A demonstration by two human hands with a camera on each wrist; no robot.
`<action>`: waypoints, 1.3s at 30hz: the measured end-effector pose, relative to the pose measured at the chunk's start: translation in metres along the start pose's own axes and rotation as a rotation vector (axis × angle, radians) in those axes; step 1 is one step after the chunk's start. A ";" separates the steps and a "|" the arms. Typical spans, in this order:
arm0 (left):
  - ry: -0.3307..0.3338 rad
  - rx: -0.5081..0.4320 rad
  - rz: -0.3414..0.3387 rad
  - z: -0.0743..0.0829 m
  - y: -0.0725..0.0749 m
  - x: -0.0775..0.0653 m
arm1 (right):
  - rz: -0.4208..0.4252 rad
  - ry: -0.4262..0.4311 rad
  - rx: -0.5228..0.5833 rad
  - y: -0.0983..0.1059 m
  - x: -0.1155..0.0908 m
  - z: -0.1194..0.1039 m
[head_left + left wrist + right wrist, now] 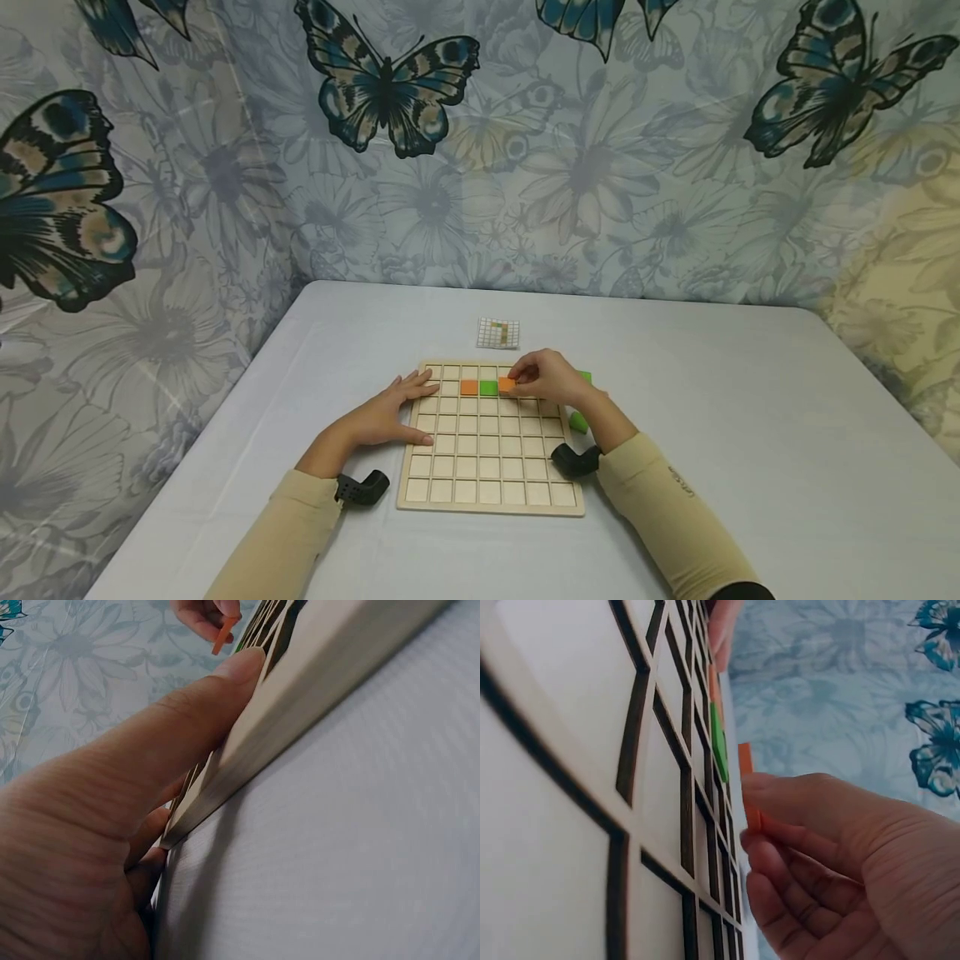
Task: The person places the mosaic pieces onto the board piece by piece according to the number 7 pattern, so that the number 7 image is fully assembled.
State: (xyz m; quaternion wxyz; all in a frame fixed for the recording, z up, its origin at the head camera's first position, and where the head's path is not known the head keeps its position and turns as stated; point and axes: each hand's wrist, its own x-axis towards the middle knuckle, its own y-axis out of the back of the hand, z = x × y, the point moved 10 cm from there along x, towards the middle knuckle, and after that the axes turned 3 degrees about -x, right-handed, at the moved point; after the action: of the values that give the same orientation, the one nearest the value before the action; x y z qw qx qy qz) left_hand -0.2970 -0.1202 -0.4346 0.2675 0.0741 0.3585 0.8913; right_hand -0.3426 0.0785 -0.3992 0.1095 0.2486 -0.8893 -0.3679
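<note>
A wooden grid board with square compartments lies on the table. In its second row from the back sit an orange square tile and, beside it on the right, a green square tile. My right hand pinches another orange tile between thumb and fingers, close over the compartment right of the green one; the right wrist view shows this tile tilted on edge above the grid. My left hand rests on the board's left edge, fingers spread, its thumb lying over the frame in the left wrist view.
Behind the board lies a small card printed with a grid pattern. Green pieces lie at the board's right side, partly hidden by the right forearm. A white cloth covers the table, and patterned fabric hangs behind it.
</note>
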 end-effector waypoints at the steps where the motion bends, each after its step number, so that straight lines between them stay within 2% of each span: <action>1: 0.003 0.001 -0.002 0.000 0.000 0.000 | 0.001 -0.004 -0.002 -0.001 0.000 0.001; 39: 0.021 0.000 0.000 -0.001 0.001 -0.001 | 0.019 -0.024 0.001 -0.006 0.000 0.011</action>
State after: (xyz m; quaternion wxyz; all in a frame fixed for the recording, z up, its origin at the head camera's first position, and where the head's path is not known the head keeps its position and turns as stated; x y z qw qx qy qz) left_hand -0.2972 -0.1216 -0.4344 0.2637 0.0646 0.3615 0.8920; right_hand -0.3452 0.0816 -0.4113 0.1021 0.2355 -0.8932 -0.3692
